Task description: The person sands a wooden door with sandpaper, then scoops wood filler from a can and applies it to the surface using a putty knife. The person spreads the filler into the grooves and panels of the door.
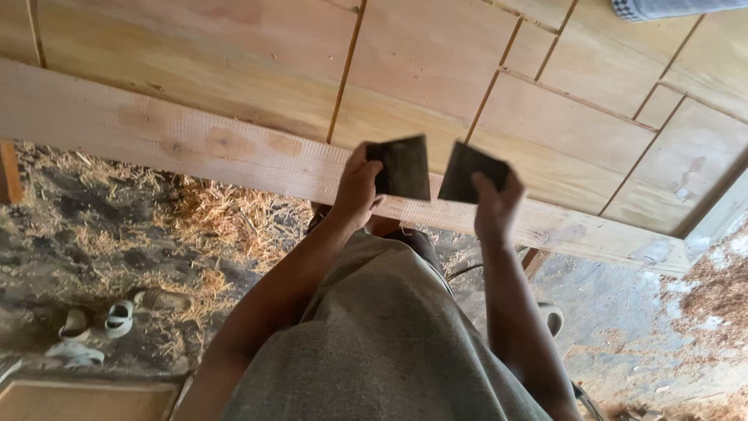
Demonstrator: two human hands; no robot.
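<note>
My left hand (357, 191) grips a dark square sheet of sandpaper (403, 166) by its left edge. My right hand (495, 206) holds a second dark sandpaper piece (470, 171), tilted, with the thumb over its lower part. The two pieces are close together but apart. Both hands hover over the near edge of a large pale wooden door panel (436, 62) with raised strips forming rectangles. My grey shirt fills the lower middle.
The panel's thick front rail (171, 140) runs from left to right. Below it the ground is dirt with wood shavings (226, 218). Sandals (117, 316) lie at lower left. Sawdust (717, 288) is piled at right. A checked cloth (662, 8) shows at the top right.
</note>
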